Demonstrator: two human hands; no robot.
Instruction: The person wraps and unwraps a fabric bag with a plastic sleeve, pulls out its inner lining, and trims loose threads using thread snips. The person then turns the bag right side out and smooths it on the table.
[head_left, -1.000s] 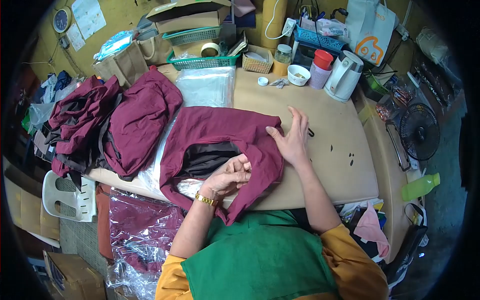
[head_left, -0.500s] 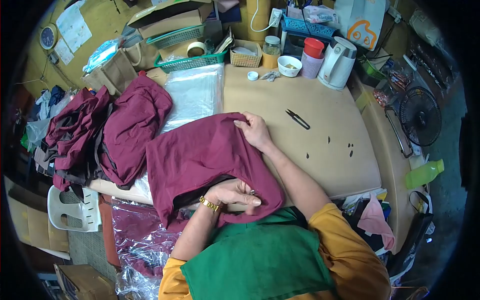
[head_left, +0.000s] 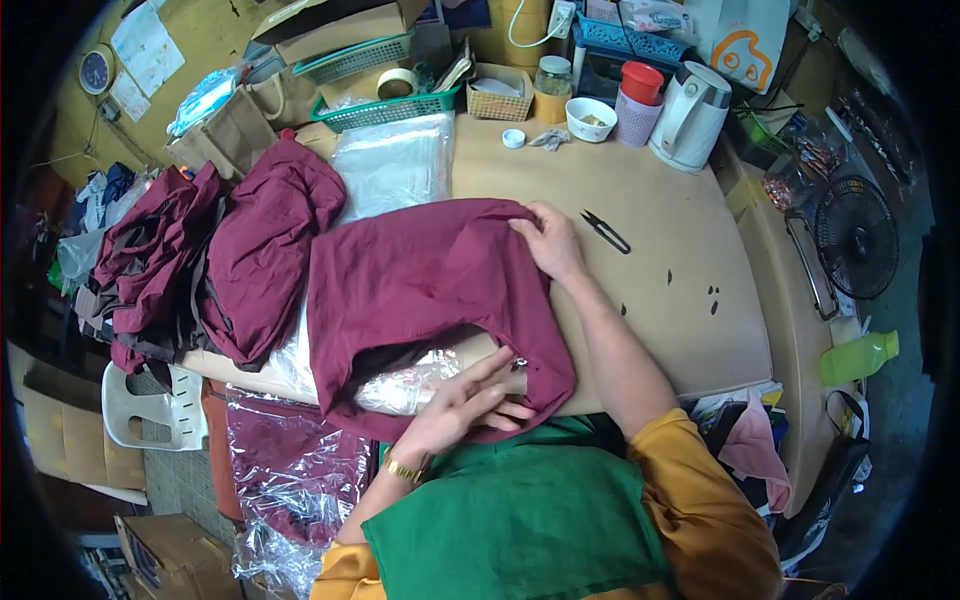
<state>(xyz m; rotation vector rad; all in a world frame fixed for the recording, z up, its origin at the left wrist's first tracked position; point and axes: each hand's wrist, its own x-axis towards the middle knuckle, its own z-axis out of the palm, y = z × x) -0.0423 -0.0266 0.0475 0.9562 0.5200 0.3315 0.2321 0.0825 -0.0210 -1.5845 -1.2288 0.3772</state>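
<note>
A maroon fabric piece (head_left: pixel 430 270), shaped like a hood or bag, lies on the table in front of me. Its wide opening faces me and shows a dark lining and clear plastic below. My right hand (head_left: pixel 548 240) pinches its far right corner, thumb on top. At the near edge of the opening is my left hand (head_left: pixel 465 405), wearing a gold watch, its fingers spread and apart. A small shiny fitting (head_left: pixel 518 365) sits on the fabric rim just beyond those fingertips. Black thread snips (head_left: pixel 605 230) rest to the right of my right hand.
More maroon garments (head_left: pixel 265 250) are heaped at left beside clear plastic bags (head_left: pixel 395 165). Along the back stand a green basket (head_left: pixel 385 112), a jar (head_left: pixel 552 90), a bowl (head_left: pixel 590 120) and a white kettle (head_left: pixel 690 118). Several small dark bits (head_left: pixel 713 300) dot the right side.
My left hand has drawn back toward me from the opening and its fingers have spread. The opening now gapes wider, showing plastic beneath. My right hand still grips the corner.
</note>
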